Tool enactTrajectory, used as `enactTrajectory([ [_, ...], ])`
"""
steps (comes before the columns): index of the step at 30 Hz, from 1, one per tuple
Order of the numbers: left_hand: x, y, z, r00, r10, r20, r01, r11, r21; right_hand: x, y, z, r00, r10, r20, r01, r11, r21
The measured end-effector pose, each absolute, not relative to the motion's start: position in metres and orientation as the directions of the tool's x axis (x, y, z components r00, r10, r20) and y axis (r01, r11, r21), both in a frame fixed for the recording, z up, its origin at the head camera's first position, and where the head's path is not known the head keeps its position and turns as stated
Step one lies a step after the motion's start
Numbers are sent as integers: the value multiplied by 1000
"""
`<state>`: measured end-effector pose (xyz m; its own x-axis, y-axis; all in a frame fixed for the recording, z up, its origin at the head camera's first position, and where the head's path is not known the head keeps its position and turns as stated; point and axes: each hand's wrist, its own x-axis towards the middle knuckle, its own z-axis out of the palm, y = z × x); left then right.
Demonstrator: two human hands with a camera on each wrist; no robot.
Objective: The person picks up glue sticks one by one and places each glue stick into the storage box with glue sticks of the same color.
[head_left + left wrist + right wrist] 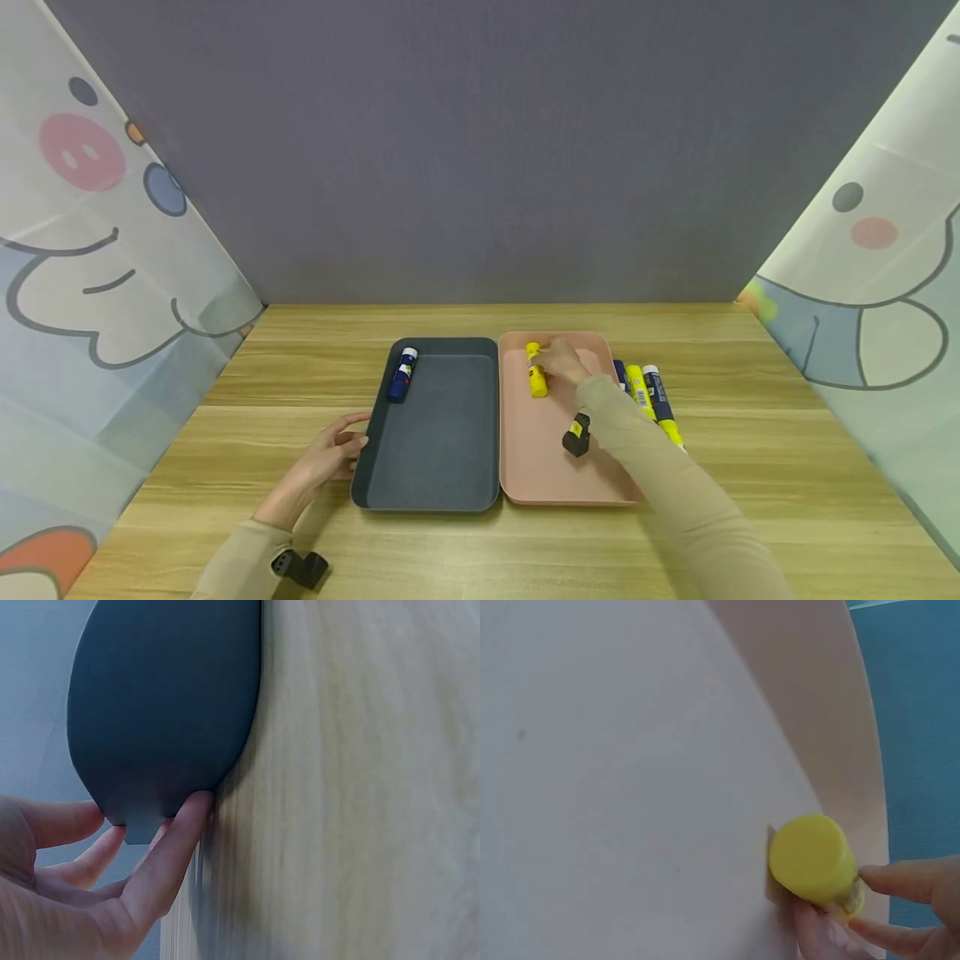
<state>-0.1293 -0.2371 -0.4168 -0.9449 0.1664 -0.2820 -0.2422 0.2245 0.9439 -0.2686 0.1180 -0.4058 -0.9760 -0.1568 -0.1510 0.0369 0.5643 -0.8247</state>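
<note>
In the head view, my right hand (pixel 562 361) reaches into the pink tray (pixel 551 492) and holds a yellow glue stick (pixel 537 383) near the far left corner. The right wrist view shows that glue stick (pixel 810 855) end on, with fingertips on its side and a thumb partly hidden beneath it. My left hand (pixel 330 454) is at the left wall of the dark grey tray (pixel 431 500). Its fingers (pixel 169 859) touch the outer wall in the left wrist view. A blue glue stick with a white cap (pixel 402 375) lies inside the grey tray at its left side.
Right of the pink tray lie several more sticks, among them a yellow one (pixel 639 387) and a dark blue one (pixel 657 396), partly covered by my right sleeve (pixel 660 462). Both trays stand side by side on the wooden table (pixel 757 467), before a grey panel (pixel 495 167).
</note>
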Motion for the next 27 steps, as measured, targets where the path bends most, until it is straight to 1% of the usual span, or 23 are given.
enactTrajectory([
  [5,-129,-237,-416,-944,167,-284,-246,218,944,-266,120,-398,-973,-157,-172,55,561,-826],
  [10,-129,-237,-416,-945,169,-282,-245,209,947,-262,124,-388,-961,-164,-221,79,606,-792],
  [14,-129,-237,-415,-945,169,-281,-244,211,947,-257,128,-378,-943,-183,-277,110,615,-781],
  [17,-128,-237,-415,-945,167,-280,-243,214,946,-253,130,-369,-942,-155,-298,127,658,-743],
  [21,-128,-237,-415,-947,164,-277,-239,217,946,-249,134,-359,-941,-159,-299,109,694,-712],
  [22,-129,-237,-415,-947,164,-276,-239,216,947,-248,135,-357,-938,-184,-294,91,688,-720],
  [27,-128,-237,-415,-947,170,-273,-236,209,949,-242,143,-349,-940,-228,-254,20,705,-709],
])
